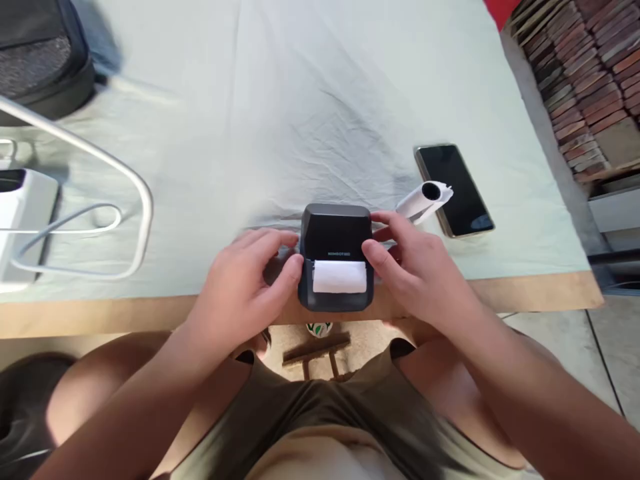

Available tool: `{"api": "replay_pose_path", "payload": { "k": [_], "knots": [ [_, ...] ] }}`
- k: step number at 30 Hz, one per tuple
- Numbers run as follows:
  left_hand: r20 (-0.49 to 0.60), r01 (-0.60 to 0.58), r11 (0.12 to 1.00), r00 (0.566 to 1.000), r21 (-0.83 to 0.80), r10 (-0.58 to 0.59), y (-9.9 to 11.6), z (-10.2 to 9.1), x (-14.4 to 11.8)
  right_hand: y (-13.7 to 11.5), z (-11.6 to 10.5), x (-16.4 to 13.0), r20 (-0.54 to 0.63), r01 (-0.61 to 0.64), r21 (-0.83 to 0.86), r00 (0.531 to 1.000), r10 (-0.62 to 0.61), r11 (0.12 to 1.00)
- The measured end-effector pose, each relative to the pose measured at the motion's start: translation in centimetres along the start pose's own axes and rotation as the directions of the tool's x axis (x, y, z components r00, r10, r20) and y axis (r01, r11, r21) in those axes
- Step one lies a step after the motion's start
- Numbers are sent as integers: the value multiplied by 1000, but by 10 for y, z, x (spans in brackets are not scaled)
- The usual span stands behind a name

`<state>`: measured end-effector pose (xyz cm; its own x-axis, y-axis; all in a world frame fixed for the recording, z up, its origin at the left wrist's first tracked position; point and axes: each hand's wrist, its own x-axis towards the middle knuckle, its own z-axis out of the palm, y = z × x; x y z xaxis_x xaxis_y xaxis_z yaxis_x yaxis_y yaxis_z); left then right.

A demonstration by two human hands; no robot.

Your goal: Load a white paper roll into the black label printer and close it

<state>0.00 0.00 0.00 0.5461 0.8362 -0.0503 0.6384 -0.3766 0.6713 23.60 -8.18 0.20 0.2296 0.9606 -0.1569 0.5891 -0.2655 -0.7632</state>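
A small black label printer [336,239] sits at the near edge of the table, its lid raised and a white paper roll [340,277] lying in the open bay. My left hand [245,280] grips the printer's left side, thumb against its edge. My right hand [415,267] holds the right side, thumb on the lid's corner. A second white paper roll [424,200] lies just behind my right hand.
A dark phone [454,190] lies face up to the right of the roll. A pale green cloth [300,100] covers the table. At the left are a white device [23,220] with cables, a metal frame [135,180] and a black bag [40,53]. Bricks [590,73] are stacked at the right.
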Motion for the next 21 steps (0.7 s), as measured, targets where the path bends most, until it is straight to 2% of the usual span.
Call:
{"api": "replay_pose_path", "payload": {
  "k": [4, 10, 13, 18, 21],
  "knots": [
    [26, -30, 1000, 999, -4, 30, -2, 0, -1, -2, 4, 3, -8, -19, -43, 1000, 19, 999],
    [27, -1, 1000, 1000, 17, 0, 6, -3, 2, -2, 4, 6, 100, -47, 73, 994, 39, 996],
    [0, -17, 1000, 1000, 14, 17, 8, -7, 2, -1, 3, 5, 108, -68, 120, 993, 55, 990],
    [-37, -69, 994, 997, -91, 66, 4, -9, 1, -2, 5, 2, 176, -171, 322, 977, 119, 931],
    [-36, -75, 981, 997, -181, 69, 1, -8, 0, -5, 5, 0, 187, -177, 399, 976, 110, 900]
  ]
}}
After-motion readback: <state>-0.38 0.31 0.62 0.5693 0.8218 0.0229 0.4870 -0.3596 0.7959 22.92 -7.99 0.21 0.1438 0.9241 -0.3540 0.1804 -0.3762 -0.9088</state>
